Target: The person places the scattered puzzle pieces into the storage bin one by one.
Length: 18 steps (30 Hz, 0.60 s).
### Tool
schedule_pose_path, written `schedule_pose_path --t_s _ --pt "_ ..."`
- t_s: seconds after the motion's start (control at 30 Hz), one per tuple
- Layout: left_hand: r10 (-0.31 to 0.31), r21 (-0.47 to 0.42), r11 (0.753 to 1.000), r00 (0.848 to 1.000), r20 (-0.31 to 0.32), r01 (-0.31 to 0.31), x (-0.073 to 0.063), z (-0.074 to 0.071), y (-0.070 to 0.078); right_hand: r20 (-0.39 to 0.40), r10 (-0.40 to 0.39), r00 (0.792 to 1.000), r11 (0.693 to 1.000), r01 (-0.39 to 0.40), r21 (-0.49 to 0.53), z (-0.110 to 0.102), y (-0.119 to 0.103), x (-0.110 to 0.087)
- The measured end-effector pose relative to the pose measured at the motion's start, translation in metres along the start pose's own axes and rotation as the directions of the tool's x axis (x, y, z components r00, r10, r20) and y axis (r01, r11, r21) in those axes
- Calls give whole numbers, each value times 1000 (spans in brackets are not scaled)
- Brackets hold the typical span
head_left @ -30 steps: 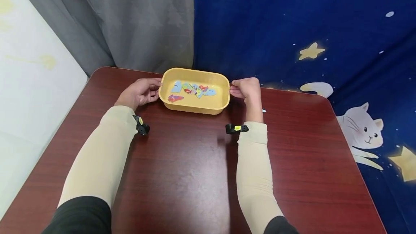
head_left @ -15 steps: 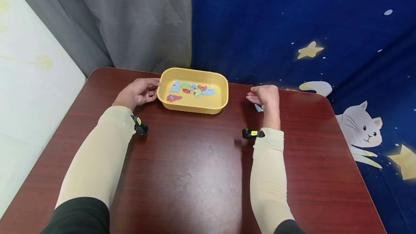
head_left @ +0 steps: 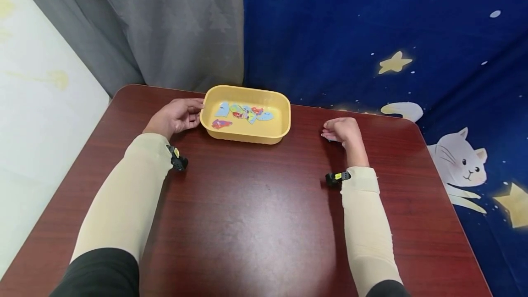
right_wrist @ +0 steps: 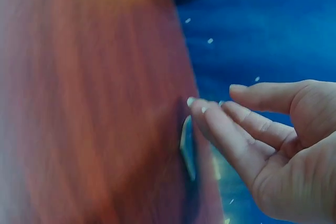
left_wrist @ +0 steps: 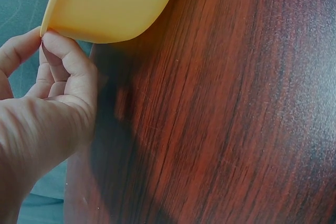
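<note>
A yellow plastic tub [head_left: 247, 138] stands near the back edge of the table, with several flat, brightly coloured cut-out pieces [head_left: 250, 115] on its floor. My left hand [head_left: 175, 116] pinches the tub's left rim between thumb and fingers; the left wrist view shows that grip up close. To the right of the tub, my right hand [head_left: 345, 131] is low over the table, thumb apart from the extended fingers, holding nothing. Just beside those fingertips lies a thin light-blue piece [right_wrist: 187, 148], mostly hidden by the hand in the head view.
The dark red wooden table [head_left: 255, 214] ends close behind the tub. Behind it hang a grey curtain [head_left: 185, 35] and a blue curtain [head_left: 330, 35] with stars and a cat. A white wall [head_left: 37, 127] stands at the left.
My right hand has let go of the tub's right end and moved right and toward me, to the light-blue piece. My left hand has stayed on the tub's left rim.
</note>
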<state>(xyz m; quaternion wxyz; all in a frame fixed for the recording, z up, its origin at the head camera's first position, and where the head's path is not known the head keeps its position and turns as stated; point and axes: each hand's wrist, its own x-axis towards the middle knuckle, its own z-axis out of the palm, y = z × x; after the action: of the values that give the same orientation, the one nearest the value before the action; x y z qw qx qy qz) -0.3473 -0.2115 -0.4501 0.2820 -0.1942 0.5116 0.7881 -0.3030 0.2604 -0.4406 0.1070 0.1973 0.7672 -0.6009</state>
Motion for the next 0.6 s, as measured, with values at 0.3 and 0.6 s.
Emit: schedule_pose_path --t_s 0.3,0.6 --pt "1 17 1000 1000 -4 -1 -3 1 1 106 57 993 998 -60 24 -23 13 5" --pt "1 14 1000 1000 -6 -1 -2 1 1 156 112 981 993 -117 25 -39 18 3"
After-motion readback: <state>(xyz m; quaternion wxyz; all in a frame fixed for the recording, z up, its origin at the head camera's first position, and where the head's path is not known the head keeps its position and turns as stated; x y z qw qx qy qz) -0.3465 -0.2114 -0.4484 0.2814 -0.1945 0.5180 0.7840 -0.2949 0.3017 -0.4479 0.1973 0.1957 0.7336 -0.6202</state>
